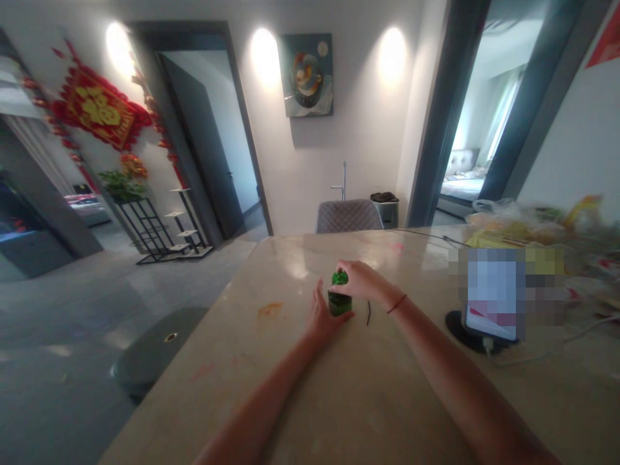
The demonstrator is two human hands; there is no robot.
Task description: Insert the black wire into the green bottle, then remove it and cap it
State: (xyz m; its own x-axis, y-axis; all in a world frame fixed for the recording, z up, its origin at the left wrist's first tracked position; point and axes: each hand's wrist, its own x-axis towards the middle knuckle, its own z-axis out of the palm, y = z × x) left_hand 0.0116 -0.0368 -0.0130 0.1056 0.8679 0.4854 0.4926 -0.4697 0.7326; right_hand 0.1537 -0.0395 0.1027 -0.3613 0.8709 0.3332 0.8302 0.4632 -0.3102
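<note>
A small dark green jar (pixel 340 302) with a bright green top stands near the middle of the beige marble table (pixel 290 361). My left hand (pixel 323 313) wraps round the jar's lower body from the left. My right hand (pixel 361 281) is closed over the green top from the right and above. A red string circles my right wrist. A short dark cord (pixel 369 312) lies on the table just right of the jar.
A phone on a round black stand (pixel 479 329) sits at the right, with a cable. Bags and clutter (pixel 533 226) crowd the far right. An orange stain (pixel 270 309) marks the table left of the jar. A grey chair (pixel 349 215) stands at the far end, a stool (pixel 155 349) to the left.
</note>
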